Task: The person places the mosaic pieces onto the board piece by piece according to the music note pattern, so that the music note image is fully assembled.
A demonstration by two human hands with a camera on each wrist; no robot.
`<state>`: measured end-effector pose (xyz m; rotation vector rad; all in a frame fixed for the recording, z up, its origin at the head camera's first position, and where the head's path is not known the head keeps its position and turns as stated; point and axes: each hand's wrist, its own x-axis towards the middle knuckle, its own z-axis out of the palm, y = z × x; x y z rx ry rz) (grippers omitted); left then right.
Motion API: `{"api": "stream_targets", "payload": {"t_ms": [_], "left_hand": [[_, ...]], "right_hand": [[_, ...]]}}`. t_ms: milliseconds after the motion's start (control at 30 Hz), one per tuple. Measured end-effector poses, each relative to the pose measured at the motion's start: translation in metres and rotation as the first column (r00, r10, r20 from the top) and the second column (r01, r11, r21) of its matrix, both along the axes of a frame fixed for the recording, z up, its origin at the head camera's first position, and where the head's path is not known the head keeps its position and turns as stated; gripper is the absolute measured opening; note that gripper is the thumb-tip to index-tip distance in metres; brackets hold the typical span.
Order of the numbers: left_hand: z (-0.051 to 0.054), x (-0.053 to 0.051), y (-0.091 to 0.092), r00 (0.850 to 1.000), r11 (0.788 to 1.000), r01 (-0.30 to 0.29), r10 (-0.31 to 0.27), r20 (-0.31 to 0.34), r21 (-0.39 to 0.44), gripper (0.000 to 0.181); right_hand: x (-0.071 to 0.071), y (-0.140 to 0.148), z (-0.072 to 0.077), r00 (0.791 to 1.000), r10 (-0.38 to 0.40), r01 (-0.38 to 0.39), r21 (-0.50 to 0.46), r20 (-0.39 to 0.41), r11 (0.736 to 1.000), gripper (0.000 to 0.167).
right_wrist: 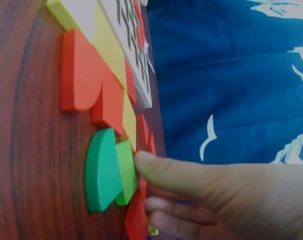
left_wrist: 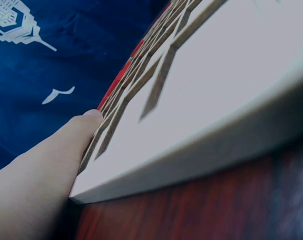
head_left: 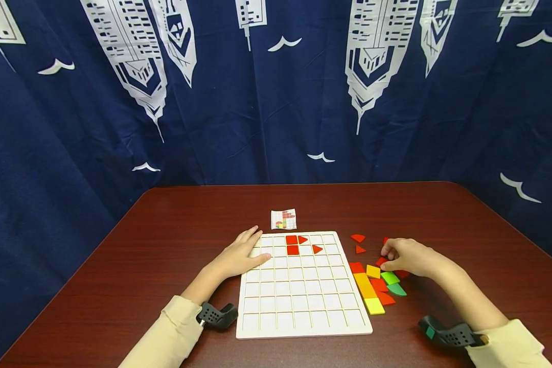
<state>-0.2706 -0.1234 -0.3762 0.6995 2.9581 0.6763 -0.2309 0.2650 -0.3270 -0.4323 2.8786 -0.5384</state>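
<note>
A white board (head_left: 299, 327) with a square grid lies on the table. My left hand (head_left: 241, 258) rests at its upper left corner, with the thumb (left_wrist: 91, 116) on top and the other fingers along the edge. Two red squares (head_left: 292, 250) and two red triangles (head_left: 317, 249) sit in the upper grid rows. Right of the board, my right hand (head_left: 411, 257) reaches low among loose pieces. Its thumb and fingers stand apart about a red piece (head_left: 381, 261), partly hidden by the hand. A light green piece (right_wrist: 125, 172) and a dark green curved piece (right_wrist: 99, 172) lie beside the thumb.
A small printed card (head_left: 283, 219) lies beyond the board. Yellow pieces (head_left: 374, 306), orange-yellow pieces (head_left: 365, 286) and several red pieces (head_left: 386, 298) lie along the board's right edge. Further back are a red curved piece (head_left: 358, 238) and a small red triangle (head_left: 360, 249). Blue curtain (head_left: 276, 112) hangs behind the table.
</note>
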Motion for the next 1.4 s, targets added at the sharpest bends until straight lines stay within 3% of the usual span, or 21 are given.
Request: {"api": "stream_targets", "payload": {"t_ms": [267,600,900,1100,1233,1400], "left_hand": [[-0.001,-0.002,0.001,1.0,1.0,0.006,-0.006,-0.015,0.009,0.073],[0.0,-0.002,0.0,0.998,0.998,0.045,-0.044,-0.042,0.04,0.057],[0.001,0.0,0.0,0.997,0.997,0.064,-0.063,-0.036,0.043,0.055],[0.001,0.0,-0.002,0.997,0.997,0.071,-0.07,-0.043,0.029,0.055],[0.0,0.0,-0.002,0.996,0.997,0.079,-0.078,-0.053,0.011,0.054],[0.001,0.001,-0.001,0.995,0.996,0.085,-0.084,-0.055,0.008,0.053]], "right_hand": [[0.002,0.0,0.0,0.999,-0.043,0.043,0.044,0.0,0.998,0.03],[0.002,-0.005,-0.001,0.999,-0.039,0.04,0.032,-0.032,0.999,0.026],[0.002,-0.005,-0.002,1.0,-0.01,0.008,-0.083,-0.019,0.997,0.026],[-0.002,-0.011,0.007,0.999,-0.016,0.01,-0.149,-0.04,0.989,0.015],[-0.004,-0.028,0.019,0.998,-0.016,0.002,-0.229,-0.062,0.973,0.015],[-0.006,-0.052,0.029,0.998,-0.003,-0.02,-0.353,-0.062,0.935,0.017]]}}
